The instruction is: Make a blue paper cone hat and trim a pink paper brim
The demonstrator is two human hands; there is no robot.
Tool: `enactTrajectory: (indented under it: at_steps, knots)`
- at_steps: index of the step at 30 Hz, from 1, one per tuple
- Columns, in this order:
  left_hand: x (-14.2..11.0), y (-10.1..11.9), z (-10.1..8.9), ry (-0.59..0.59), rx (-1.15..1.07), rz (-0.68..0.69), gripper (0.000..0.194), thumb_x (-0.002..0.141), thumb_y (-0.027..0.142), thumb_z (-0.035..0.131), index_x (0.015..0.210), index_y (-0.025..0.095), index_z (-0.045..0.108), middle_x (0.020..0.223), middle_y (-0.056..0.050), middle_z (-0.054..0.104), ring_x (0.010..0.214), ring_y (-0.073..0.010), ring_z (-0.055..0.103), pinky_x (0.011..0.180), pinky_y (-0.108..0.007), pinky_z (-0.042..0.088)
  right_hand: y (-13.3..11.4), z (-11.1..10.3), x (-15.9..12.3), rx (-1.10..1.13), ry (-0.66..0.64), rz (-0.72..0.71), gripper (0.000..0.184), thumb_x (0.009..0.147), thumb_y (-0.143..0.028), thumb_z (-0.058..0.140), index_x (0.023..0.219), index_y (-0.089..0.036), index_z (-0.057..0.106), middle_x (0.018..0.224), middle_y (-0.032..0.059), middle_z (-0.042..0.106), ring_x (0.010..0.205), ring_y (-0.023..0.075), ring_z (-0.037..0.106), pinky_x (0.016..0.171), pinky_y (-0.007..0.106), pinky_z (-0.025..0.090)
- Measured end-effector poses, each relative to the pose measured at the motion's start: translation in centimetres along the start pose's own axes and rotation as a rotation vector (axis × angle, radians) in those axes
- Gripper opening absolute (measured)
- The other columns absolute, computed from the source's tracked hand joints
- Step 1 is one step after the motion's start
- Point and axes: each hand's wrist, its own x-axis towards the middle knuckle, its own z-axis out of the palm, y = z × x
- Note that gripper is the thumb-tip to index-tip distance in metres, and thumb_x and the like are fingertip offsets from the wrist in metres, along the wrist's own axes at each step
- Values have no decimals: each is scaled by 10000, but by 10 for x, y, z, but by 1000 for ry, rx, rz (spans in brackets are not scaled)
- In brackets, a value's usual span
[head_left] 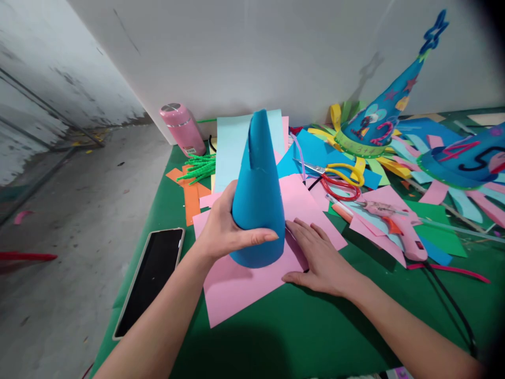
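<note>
The cone [258, 205] is smooth, matte blue paper, rolled tall and narrow, with a lapped edge near its tip and a rounded base. It stands roughly upright over the pink paper [232, 295], a flat, plain sheet on the green table [307, 331]. The left hand [221, 226] is clamped on the cone, the thumb stretched across its front and the fingers curving behind, mostly hidden. The right hand [315, 258] lies palm down at the pink paper, fingers extended and slightly apart, the thumb spread away from them. Its fingertips are at the cone's lower side; whether they touch it, I cannot tell. Fuzzy green stems [199, 168], a glossy black phone [153, 279] and a pink glue gun [400, 223] lie around.
</note>
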Motion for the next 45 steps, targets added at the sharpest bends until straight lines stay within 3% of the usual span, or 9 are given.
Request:
enactTrajectory:
  at_steps: [9,18,23,26,29,32,37,41,45]
  knots:
    - [-2,0,-2,-10,37,15,713,500,435,856,1098,204,542,952,-71,638,825,-246,618,652,-338,518,-2,1,2,-3,-2,30,1045,730,-698,539,1492,-81,177,1533,161,270,1423,321,205,1138,553,199]
    - [0,1,0,-21,6,-19,769,495,474,847,1136,202,522,1049,-101,633,927,-295,622,743,-399,531,-1,4,-4,-1,6,30,1080,709,-744,527,1498,-109,151,1544,149,246,1430,315,182,1136,553,210]
    - [0,-2,-1,-17,-19,-1,745,530,485,827,1160,223,527,1090,-94,634,970,-296,619,787,-400,532,-7,10,-20,-40,54,41,954,749,-650,563,1485,-170,189,1546,132,257,1427,334,184,1113,600,232]
    - [-1,-3,-1,-22,-36,16,728,558,472,817,1186,242,530,1117,-88,630,992,-294,613,802,-394,529,-12,15,-29,-17,153,44,861,776,-587,581,1455,-179,241,1511,162,328,1404,362,239,1086,637,251]
    - [-5,-6,-3,3,-39,38,830,553,466,823,1282,274,477,1245,-94,578,1119,-325,562,914,-431,493,-20,17,-40,194,281,96,715,822,-488,589,1420,-245,283,1470,149,387,1360,339,337,1059,602,332]
    - [-14,-14,-8,78,-58,61,979,503,482,843,1356,292,402,1390,-112,466,1277,-367,434,1043,-484,399,-31,15,-58,648,394,292,543,876,-404,552,1365,-310,336,1429,108,436,1306,279,433,1041,528,402]
    - [-25,-21,-8,70,-46,22,1064,496,465,853,1402,270,330,1451,-150,377,1358,-378,328,1103,-528,307,-44,9,-84,1422,293,602,372,859,-434,590,1195,-310,491,1399,80,491,1296,248,466,1059,455,405]
    - [-18,-8,5,162,55,-9,1120,454,476,861,1400,236,312,1410,-166,408,1307,-402,384,1056,-549,353,-46,9,-89,1614,317,691,374,777,-431,692,1098,-273,582,1344,101,555,1272,270,492,1073,450,384]
    - [-9,10,15,204,152,13,911,518,456,836,1306,249,429,1222,-106,575,1096,-334,564,928,-489,470,-47,11,-86,1657,344,668,376,752,-421,716,1081,-266,620,1291,101,604,1267,283,496,1080,470,367]
